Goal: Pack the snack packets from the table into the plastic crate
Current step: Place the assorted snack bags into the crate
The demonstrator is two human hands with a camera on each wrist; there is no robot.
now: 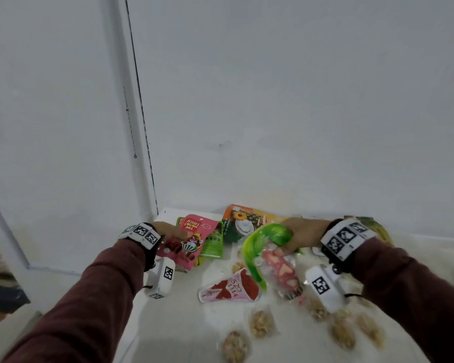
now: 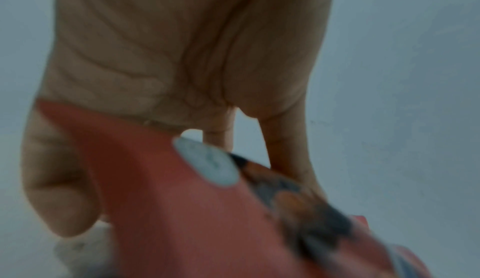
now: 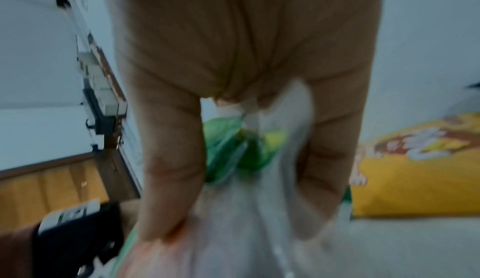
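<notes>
Pink packet pinched in left grip, its JOMEI print only from overhead; right grip around green-clear packet.

Crate not seen; both wrist views blurred; yellow packet mostly hidden behind right wrist.

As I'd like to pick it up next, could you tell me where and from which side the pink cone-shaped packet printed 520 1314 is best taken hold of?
The pink cone-shaped packet lies flat on the white table, free of both hands, wide end at the right, narrow white end at the left. I would come from above and pinch across the wide right end, thumb on the near edge, since that side seems fuller. The right hand already holds a green packet.
</notes>
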